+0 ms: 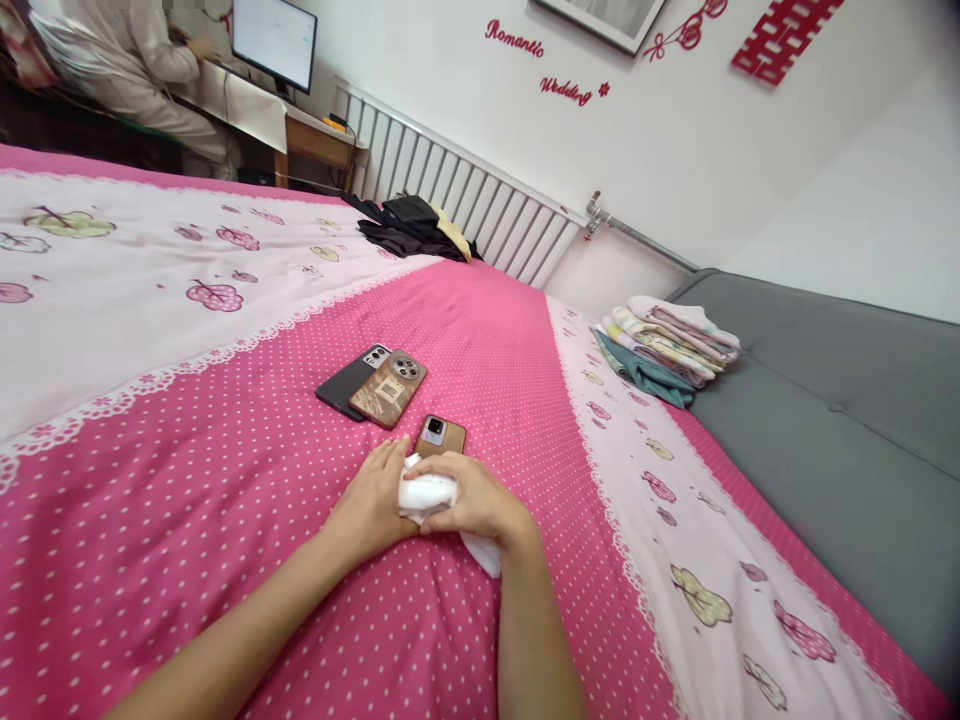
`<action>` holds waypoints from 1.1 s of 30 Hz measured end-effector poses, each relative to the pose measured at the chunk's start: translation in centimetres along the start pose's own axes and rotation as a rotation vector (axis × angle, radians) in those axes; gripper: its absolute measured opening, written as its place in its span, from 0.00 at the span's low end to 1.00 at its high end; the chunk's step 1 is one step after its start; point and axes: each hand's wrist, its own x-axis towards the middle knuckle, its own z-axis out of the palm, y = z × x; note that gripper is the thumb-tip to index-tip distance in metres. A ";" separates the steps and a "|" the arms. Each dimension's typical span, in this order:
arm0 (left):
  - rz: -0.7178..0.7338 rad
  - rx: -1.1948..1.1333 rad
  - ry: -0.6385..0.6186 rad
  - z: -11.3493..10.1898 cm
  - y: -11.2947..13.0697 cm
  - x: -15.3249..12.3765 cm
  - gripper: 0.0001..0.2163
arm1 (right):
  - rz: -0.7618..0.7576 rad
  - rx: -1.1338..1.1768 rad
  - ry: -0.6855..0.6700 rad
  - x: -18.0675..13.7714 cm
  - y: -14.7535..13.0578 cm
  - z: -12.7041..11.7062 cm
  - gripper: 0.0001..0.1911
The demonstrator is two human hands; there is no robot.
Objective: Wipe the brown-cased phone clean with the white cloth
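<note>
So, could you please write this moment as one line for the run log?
left hand: against cloth, grip unclear | right hand: holding cloth | three phones: on bed, two overlapping

Free passage rightward over dotted bedspread (525, 400), with gold phone (448, 438), patterned phone (386, 395) and black phone (343, 382) as obstacles ahead.

The crumpled soft cloth (430, 492) was plain white, the rectangular golden-brown phone (452, 440) had a pale grey camera block, the slim dark phone (340, 389) was black, and the rectangular phone with a round camera ring (390, 392) wore mottled brown and tan with a pale square. White dots covered the deep-pink fabric bedspread (255, 480), whose pale bands bore pink and yellow-green tree-like motifs along white lacy edging. The padded headboard (817, 440) was solid grey.
</note>
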 end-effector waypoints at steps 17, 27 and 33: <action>-0.016 0.049 -0.054 -0.2 0.2 0.1 0.39 | -0.008 0.025 -0.002 0.1 0.1 0.0 0.29; -0.001 0.029 -0.020 0.1 -0.1 0.0 0.39 | -0.001 0.033 -0.009 0.1 0.0 -0.1 0.29; -0.002 0.026 -0.023 0.0 -0.1 0.0 0.39 | -0.002 0.048 -0.009 0.1 0.1 0.0 0.29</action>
